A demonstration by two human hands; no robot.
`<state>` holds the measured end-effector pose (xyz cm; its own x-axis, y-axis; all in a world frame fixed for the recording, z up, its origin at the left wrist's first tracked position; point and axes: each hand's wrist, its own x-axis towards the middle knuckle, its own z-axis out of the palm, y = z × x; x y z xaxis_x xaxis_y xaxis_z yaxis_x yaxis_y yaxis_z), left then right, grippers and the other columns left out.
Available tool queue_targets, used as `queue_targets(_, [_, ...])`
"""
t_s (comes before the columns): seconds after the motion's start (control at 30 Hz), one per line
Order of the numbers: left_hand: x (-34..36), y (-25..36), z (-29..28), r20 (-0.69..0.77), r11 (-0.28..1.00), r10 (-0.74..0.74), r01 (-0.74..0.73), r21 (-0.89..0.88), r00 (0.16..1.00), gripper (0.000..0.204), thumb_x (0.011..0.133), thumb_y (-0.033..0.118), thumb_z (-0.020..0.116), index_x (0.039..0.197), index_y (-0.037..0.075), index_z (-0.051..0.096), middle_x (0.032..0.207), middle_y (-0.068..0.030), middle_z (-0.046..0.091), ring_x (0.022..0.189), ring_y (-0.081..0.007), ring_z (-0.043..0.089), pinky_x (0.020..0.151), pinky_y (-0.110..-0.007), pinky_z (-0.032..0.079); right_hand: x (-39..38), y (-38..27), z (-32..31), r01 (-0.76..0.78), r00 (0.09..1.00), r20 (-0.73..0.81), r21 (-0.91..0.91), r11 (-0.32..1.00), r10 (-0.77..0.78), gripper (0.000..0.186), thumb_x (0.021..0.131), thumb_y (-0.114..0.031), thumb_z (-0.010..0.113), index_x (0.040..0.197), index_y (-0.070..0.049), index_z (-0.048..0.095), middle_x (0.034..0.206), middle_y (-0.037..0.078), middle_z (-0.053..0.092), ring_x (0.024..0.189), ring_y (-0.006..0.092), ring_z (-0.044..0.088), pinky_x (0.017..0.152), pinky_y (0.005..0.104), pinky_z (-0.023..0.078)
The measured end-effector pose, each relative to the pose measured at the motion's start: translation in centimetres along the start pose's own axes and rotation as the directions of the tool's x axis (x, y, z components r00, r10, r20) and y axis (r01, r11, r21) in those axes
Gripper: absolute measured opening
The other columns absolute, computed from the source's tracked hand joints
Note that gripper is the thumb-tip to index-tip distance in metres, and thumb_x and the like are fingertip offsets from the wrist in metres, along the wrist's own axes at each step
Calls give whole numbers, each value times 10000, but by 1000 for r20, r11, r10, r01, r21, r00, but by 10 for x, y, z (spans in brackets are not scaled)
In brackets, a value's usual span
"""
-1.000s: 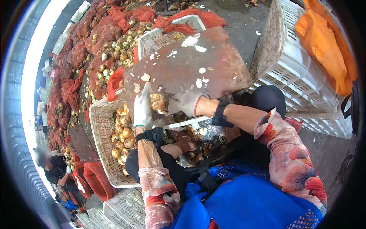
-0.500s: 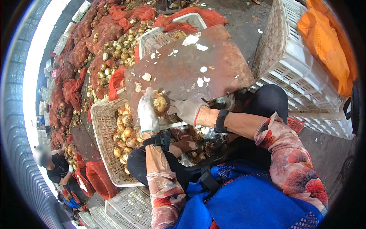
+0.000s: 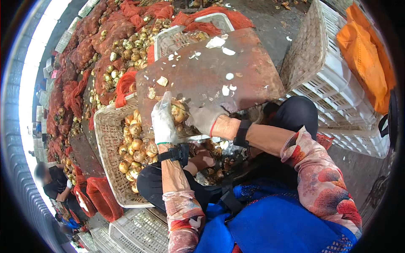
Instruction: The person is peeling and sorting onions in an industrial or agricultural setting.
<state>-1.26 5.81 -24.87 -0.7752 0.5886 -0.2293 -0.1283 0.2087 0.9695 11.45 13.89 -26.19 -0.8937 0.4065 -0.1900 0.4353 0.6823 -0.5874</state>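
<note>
A yellow-brown onion (image 3: 179, 112) is gripped in my left hand (image 3: 164, 122), which wears a white glove, at the near left edge of a reddish-brown board (image 3: 236, 59). My right hand (image 3: 206, 118), in a greyish glove, is closed close to the onion's right side. Whatever its fingers hold is hidden and blurred. Bits of pale peel (image 3: 216, 42) lie scattered over the board. Below my left hand and to its left, several onions (image 3: 137, 144) fill part of a white plastic crate (image 3: 110, 156).
White crates (image 3: 337, 80) stand stacked at the right, with an orange cloth (image 3: 363, 63) over them. Red mesh sacks (image 3: 90, 55) and loose onions spread across the far left. A red basket-like sack (image 3: 103, 198) and another person (image 3: 59, 183) are at the left.
My right hand has shifted slightly left, closer to the onion. My left hand still grips the onion in nearly the same place. The whole view has tilted a little.
</note>
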Motion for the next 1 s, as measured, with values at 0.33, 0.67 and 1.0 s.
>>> queue_targets(0.33, [-2, 7, 6, -28, 999, -10, 9, -43, 1000, 419, 931, 354, 652, 1075, -32, 578, 896, -91, 647, 713, -134, 627, 629, -272, 523, 7, 1, -9, -45, 997, 67, 80, 996, 39, 248, 891, -183, 550, 976, 15, 672, 876, 231, 696, 853, 365, 699, 727, 456, 541])
queue_targets(0.67, [3, 0, -7, 98, 993, -69, 78, -91, 993, 405, 938, 401, 628, 1038, 10, 597, 832, -53, 634, 715, -130, 631, 614, -269, 514, 7, 21, -2, -79, 962, 257, -56, 995, 90, 217, 788, -121, 616, 930, -12, 738, 976, 225, 701, 912, 353, 700, 746, 456, 556])
queue_targets(1.0, [-11, 1, -10, 87, 987, -153, 147, 70, 984, 525, 948, 488, 558, 1126, -6, 576, 978, -111, 643, 817, -193, 659, 666, -328, 541, -1, 25, 6, 298, 954, 103, -190, 936, -282, 205, 591, -108, 736, 778, -22, 743, 772, 205, 690, 767, 345, 699, 676, 409, 563])
